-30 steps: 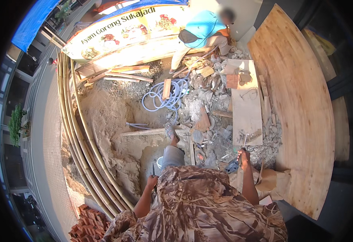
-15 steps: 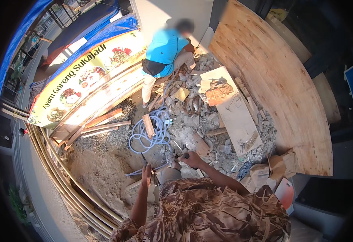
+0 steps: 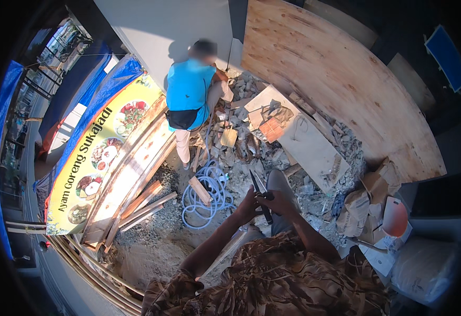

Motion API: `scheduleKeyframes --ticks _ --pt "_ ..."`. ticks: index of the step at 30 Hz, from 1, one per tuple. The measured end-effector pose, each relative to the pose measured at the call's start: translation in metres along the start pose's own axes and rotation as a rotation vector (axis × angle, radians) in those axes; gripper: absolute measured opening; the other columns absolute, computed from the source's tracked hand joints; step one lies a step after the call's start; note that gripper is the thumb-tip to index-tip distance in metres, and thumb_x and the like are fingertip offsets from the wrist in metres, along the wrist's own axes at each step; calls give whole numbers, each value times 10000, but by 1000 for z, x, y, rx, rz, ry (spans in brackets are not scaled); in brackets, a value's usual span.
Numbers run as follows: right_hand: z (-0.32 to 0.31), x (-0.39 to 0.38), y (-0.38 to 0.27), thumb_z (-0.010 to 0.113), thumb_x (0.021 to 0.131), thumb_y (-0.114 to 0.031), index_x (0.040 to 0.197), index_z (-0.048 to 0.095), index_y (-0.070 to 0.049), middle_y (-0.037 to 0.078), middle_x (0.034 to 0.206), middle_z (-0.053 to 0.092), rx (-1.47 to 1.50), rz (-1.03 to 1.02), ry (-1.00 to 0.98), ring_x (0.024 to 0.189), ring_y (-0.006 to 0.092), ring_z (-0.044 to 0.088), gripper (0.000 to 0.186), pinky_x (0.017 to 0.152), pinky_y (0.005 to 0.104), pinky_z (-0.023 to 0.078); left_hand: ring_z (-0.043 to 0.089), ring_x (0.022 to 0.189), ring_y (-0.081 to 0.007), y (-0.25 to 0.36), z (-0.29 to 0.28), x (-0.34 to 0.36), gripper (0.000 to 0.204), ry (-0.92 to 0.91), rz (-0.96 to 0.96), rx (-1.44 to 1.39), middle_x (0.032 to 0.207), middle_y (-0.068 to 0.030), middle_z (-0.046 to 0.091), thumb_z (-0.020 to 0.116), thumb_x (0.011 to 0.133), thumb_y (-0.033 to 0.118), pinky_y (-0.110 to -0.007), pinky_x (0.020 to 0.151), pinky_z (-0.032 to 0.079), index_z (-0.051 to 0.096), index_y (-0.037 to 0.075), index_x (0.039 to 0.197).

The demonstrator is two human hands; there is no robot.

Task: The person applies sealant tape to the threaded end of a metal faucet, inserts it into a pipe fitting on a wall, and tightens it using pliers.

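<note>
Dark narrow-bladed hand tool (image 3: 254, 181) lies in the left hand (image 3: 248, 207), just right of the coiled pale-blue hose (image 3: 219, 190); its blade projects beyond the fingers, away from the wearer, and a black end shows on the near side. The left hand is curled closed around it. The right hand (image 3: 280, 204), a little farther right of the hose, is also bent closed, its fingers wrapped about a second, pale-bladed hand tool (image 3: 260, 181) that points the same way, beside the dark one. The two hands are close together; whether they touch is too small to tell, and so is the exact kind of either tool.

A short wood offcut (image 3: 200, 190) rests on the hose. Left of the hose lie narrow timber strips (image 3: 146, 205), with a printed food banner (image 3: 101, 158) farther left. Beyond the hose, a person in a blue top (image 3: 188, 95) bends over broken rubble (image 3: 241, 134). Right of the hose and farther off is a pale flat board (image 3: 314, 145), and well to its right stand crumpled brown paper sacks (image 3: 357, 213).
</note>
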State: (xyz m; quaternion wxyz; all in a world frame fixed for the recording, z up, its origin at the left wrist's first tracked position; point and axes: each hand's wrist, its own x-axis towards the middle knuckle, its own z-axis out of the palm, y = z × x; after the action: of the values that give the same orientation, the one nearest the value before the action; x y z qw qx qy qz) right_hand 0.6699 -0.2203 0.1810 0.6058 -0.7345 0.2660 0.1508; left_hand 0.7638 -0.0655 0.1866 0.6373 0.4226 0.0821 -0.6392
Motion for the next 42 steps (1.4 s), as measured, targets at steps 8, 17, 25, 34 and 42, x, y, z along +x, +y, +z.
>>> scheduleKeyframes --ticks 8,17,25,34,42 --pt "-14 80 22 640 888 -329 1009 617 -83 31 776 639 757 117 2 652 109 616 275 555 272 499 414 1330 -255 61 -51 63 800 65 -47 101 1461 -96 422 353 924 713 -448 1068 352 368 114 1454" --pt "-3 245 54 626 882 -383 991 567 -72 84 795 624 1234 294 -213 665 170 617 335 598 320 510 538 1209 -279 182 -204 137 659 427 150 76 1334 -105 537 450 947 611 -467 990 424 398 150 1414" --pt "-40 345 103 609 891 -418 943 549 -89 64 738 579 1195 386 37 592 165 563 338 513 320 443 582 1126 -270 328 -290 290 549 936 264 651 1204 -121 606 577 926 491 -420 933 443 503 97 1301" --pt "-67 374 147 657 858 -453 965 560 -110 68 748 606 1166 540 165 647 173 599 372 554 331 474 511 1132 -443 399 -364 427 517 1016 654 1701 1223 -272 541 645 857 267 -525 924 435 488 6 1275" --pt "-68 378 144 681 873 -368 990 567 -90 95 785 628 1430 618 72 723 207 648 322 645 332 543 462 1242 -490 412 -372 442 756 1321 427 1614 1534 -265 206 626 839 298 -560 956 442 278 79 1474"
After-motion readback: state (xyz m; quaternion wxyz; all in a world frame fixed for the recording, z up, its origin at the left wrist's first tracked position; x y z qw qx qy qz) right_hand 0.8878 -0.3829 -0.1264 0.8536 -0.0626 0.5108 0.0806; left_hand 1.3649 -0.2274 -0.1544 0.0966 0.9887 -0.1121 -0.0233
